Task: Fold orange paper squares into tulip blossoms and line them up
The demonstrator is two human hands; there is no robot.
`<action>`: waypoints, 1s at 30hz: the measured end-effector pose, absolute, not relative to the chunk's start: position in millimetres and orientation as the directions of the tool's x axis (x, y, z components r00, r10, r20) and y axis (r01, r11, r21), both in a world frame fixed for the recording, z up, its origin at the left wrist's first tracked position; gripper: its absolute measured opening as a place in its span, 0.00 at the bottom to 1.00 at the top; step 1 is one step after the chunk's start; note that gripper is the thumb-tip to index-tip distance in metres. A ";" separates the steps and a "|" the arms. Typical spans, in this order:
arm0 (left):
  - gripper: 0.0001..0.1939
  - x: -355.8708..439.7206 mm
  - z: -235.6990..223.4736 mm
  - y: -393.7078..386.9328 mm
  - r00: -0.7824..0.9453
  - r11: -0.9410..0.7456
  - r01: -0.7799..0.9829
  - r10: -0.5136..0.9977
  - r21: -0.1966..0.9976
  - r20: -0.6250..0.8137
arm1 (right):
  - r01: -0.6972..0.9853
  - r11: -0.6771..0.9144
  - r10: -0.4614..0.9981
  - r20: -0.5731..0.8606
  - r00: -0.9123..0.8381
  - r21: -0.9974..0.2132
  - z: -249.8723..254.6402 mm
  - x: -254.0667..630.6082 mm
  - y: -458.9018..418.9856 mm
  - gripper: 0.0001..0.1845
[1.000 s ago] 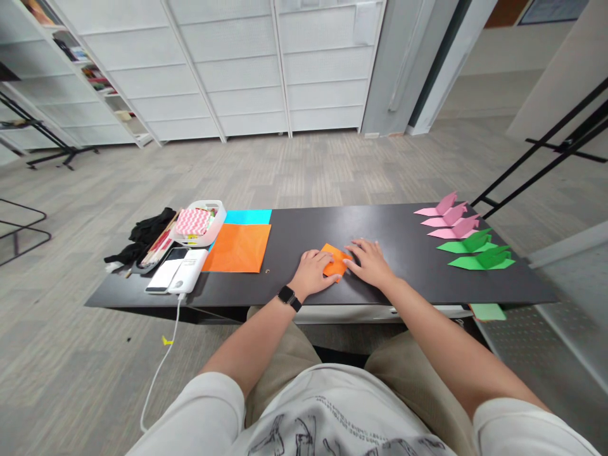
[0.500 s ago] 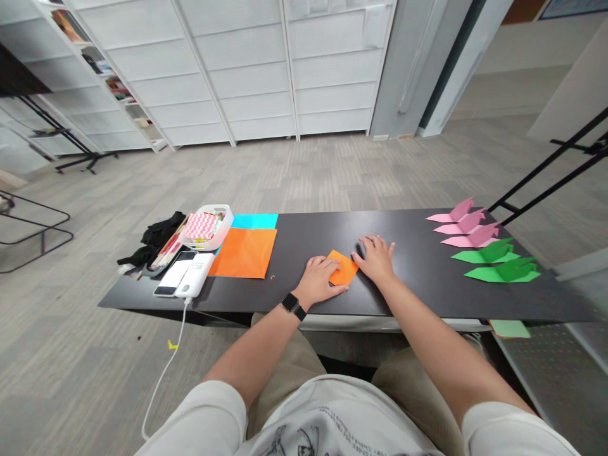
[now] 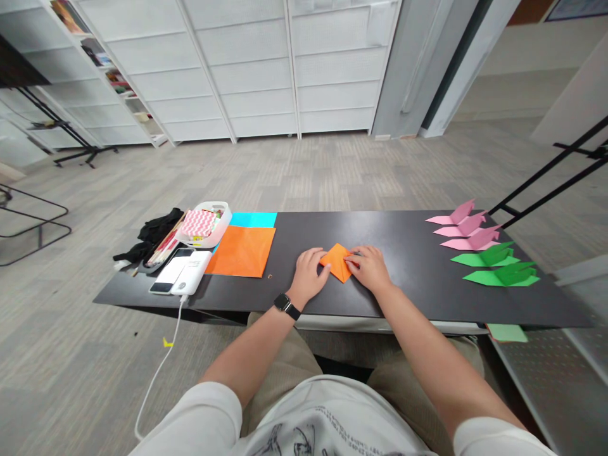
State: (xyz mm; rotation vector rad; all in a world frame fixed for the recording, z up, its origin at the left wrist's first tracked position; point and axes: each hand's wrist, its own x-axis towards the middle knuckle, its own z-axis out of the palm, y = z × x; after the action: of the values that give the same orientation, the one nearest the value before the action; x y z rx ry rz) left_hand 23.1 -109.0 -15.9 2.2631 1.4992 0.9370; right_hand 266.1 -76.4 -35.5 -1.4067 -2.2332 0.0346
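Note:
A small folded orange origami paper (image 3: 338, 261) lies on the dark table in front of me, turned so that its corners point up, down and sideways. My left hand (image 3: 308, 273) rests at its left corner, thumb apart from the fingers and not closed round the paper. At the right corner, my right hand (image 3: 370, 268) has its thumb and fingertips pinched on the paper's edge. Its fingertips hide that corner. A dark smartwatch (image 3: 287, 305) is on my left wrist.
Left on the table (image 3: 304, 231) are orange sheets (image 3: 242, 252), a cyan sheet (image 3: 254, 220), a white basket (image 3: 221, 227), a phone (image 3: 171, 272) and a corded white power bank (image 3: 192, 272). Pink paper birds (image 3: 470, 242) and green ones (image 3: 503, 275) stand at the right.
My left hand has slid off the orange paper to its left side. My right hand has closed from spread fingers to a pinch at the right corner. The paper has turned slightly.

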 end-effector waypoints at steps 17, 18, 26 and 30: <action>0.12 21.4 -19.3 -104.9 0.148 -0.295 0.767 0.945 0.570 0.290 | 0.824 0.468 0.867 0.348 -0.357 -0.319 -39.7 269.4 -70.8 0.13; 0.12 20.9 -18.0 -104.9 0.150 -0.297 0.761 0.946 0.577 0.288 | 0.814 0.483 0.860 0.349 -0.372 -0.324 -38.7 269.4 -71.3 0.13; 0.11 18.9 -15.7 -103.4 0.174 -0.316 0.738 0.943 0.597 0.284 | 0.728 0.572 0.814 0.373 -0.446 -0.377 -32.9 267.5 -75.5 0.12; 0.06 20.0 -17.7 -102.4 0.169 -0.315 0.739 0.942 0.595 0.288 | 0.699 0.588 0.806 0.364 -0.467 -0.406 -31.2 266.9 -76.2 0.12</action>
State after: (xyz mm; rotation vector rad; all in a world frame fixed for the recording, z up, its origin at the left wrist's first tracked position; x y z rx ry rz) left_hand 20.0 -102.4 -17.7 2.1331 1.6063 0.8981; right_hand 266.9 -76.2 -31.2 -1.1950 -2.2969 0.2703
